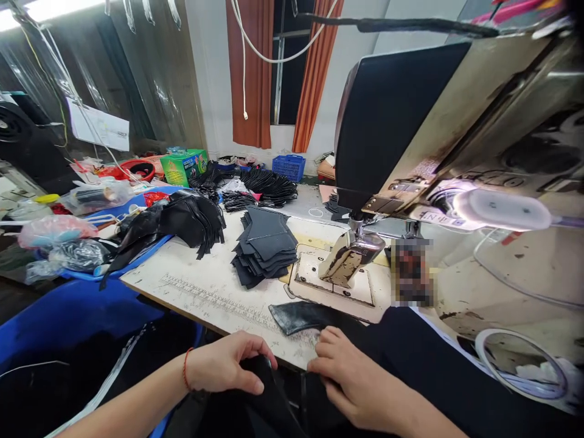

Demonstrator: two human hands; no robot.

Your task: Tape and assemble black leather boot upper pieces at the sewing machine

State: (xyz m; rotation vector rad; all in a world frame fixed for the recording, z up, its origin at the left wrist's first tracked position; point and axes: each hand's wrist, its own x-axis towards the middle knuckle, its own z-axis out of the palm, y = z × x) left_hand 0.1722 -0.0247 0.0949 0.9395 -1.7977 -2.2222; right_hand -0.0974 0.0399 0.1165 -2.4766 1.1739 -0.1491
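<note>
My left hand (232, 363) is curled, thumb below and fingers above, around the edge of a dark leather-like piece (274, 389) over the table's front edge. My right hand (351, 377) has its fingers bent inward at the table edge; what lies under its fingertips is hidden by the hand and dark material. Just behind it a glossy black leather-like strip (301, 316) lies on the table. The sewing machine's presser and post (342, 261) stand beyond that strip. A stack of black cut pieces (267, 243) lies left of the machine's plate.
The sewing machine head (396, 121) overhangs the right side, with a lit lamp (502, 208). More black pieces (191, 219) hang over a blue tray (137, 261) at the left. Farther back are a green box (185, 166) and a blue basket (289, 167).
</note>
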